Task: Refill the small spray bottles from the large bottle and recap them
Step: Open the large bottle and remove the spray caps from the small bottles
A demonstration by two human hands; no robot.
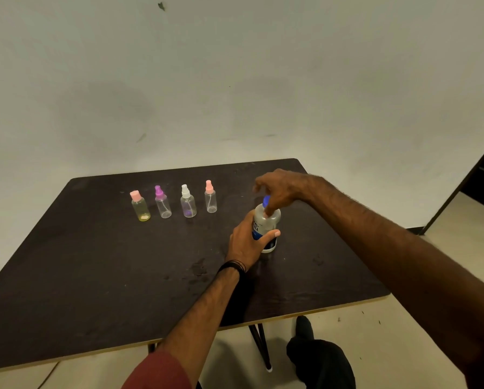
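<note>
Table (94, 276): dark top, carrying everything; some smudges or damp-looking marks near the middle front.
Large bottle (266, 226): upright on the table toward the right side, clear body with a blue-and-white label, blue cap (266, 200) on top.
Left hand (249, 242): grip wrapped around the large bottle's lower body, thumb across the label, bracing it on the table.
Right hand (280, 186): over the bottle's top, fingertips pinched together on the blue cap; I judge it is twisting the cap, though which way cannot be told.
Small spray bottles: four in a row, well apart from the large bottle, all capped. From the left: pink flat-capped bottle (140, 206) with a yellowish tint, purple-topped bottle (163, 202), white-topped bottle (188, 201), pink-topped bottle (210, 196). They look nearly empty.
Risk, tipping: a hard twist with a loose brace could topple the large bottle and spill it.
Risk, cap: small and smooth, it could slip free and roll off the table.
Risk, pouring: narrow necks invite overflow.
</note>
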